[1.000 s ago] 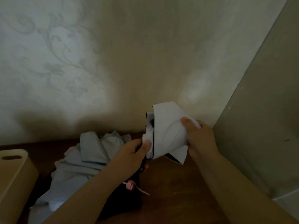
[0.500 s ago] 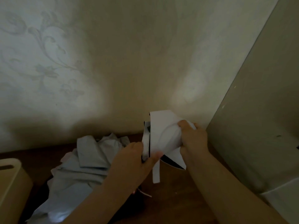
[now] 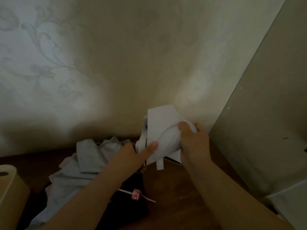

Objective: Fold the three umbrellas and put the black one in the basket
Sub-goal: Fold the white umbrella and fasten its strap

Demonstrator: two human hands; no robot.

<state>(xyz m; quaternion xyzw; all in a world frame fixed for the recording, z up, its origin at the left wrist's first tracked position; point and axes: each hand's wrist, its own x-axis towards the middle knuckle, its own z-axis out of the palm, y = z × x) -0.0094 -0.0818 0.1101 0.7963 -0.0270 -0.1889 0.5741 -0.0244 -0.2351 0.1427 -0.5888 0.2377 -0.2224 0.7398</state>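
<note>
I hold a white umbrella (image 3: pixel 162 130) upright above the brown table (image 3: pixel 179 205), its fabric wrapped around the shaft and a short strap hanging below. My right hand (image 3: pixel 193 143) grips the bundled fabric from the right. My left hand (image 3: pixel 132 156) holds the lower left side, thumb pressed flat on the cloth. A pale grey-blue umbrella (image 3: pixel 79 168) lies crumpled on the table to the left. Below my left forearm lies the black umbrella (image 3: pixel 131 206), with a pink charm (image 3: pixel 136 194) on a white cord. The beige basket (image 3: pixel 11 193) stands at the left edge.
A patterned wall rises just behind the table. A tall pale cabinet side (image 3: pixel 265 113) closes off the right, with a white box (image 3: pixel 290 196) at its foot.
My left thumb has slid rightward across the white fabric, wrapping it tighter. The strap now hangs free below the bundle. My right hand keeps its grip.
</note>
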